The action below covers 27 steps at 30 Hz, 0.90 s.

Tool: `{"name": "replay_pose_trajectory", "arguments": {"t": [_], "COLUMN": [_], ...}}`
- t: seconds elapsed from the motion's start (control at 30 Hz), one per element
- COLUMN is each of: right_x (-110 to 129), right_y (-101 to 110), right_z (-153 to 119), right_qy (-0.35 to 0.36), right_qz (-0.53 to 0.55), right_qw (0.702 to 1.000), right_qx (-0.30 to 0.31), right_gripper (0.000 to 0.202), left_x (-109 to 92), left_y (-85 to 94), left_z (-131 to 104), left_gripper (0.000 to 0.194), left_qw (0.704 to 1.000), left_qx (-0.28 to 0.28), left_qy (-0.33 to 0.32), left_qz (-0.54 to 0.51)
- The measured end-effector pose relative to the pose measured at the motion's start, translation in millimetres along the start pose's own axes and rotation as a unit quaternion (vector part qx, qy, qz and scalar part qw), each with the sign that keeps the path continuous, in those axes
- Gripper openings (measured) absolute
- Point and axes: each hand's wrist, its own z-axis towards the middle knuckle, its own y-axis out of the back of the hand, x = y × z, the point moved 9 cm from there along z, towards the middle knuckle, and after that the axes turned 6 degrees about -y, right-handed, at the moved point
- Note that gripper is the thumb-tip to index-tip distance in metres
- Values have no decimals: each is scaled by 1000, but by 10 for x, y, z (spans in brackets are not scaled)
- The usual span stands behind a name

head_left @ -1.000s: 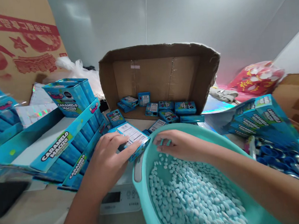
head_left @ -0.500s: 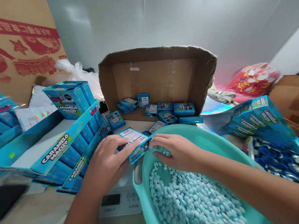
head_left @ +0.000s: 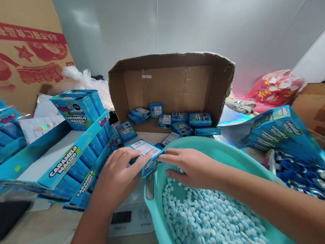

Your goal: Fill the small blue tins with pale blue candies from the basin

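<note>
My left hand [head_left: 121,175] is wrapped round a blue printed box [head_left: 144,148], its fingers over the white label on top. At the box's right end, my right hand [head_left: 187,167] touches the corner with its fingertips, above the rim of a turquoise basin [head_left: 156,217]; its fingers are bent together, and whether they pinch anything is too small to tell. Many pale blue candies [head_left: 213,220] lie in the basin. Beneath the held box and my left hand, a white scale [head_left: 131,219] is partly covered.
An open cardboard box [head_left: 173,87] on its side holds several small blue boxes [head_left: 200,119]. Blue display trays [head_left: 63,161] with upright packs stand at left. To the right are a blue carton [head_left: 285,130] and blue caps [head_left: 300,174].
The right hand's fingers have straightened a little and shifted slightly left against the end of the box. The left hand keeps its hold. The view has shifted very slightly.
</note>
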Motion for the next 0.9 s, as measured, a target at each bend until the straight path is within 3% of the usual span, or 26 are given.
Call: {"name": "replay_pose_trajectory", "arguments": {"t": [0.53, 0.67, 0.8, 0.9], "right_x": [38, 44, 24, -33], "right_y": [115, 139, 111, 120], "right_z": [-18, -20, -21, -3], "right_qy": [2, 10, 7, -23], "right_qz": [-1, 3, 25, 15], "right_qw": [1000, 1000, 1000, 999], "right_qx": [-25, -27, 4, 40], "right_gripper": [39, 23, 18, 18], "left_x": [40, 82, 219, 446], "left_y": [-31, -44, -79, -103], "left_z": [-1, -20, -53, -154], "left_gripper": [50, 53, 47, 38], "left_qw": [1000, 999, 984, 947], "left_qx": [6, 13, 35, 39], "left_qy": [12, 30, 106, 247], "left_qz": [-20, -42, -139, -203]}}
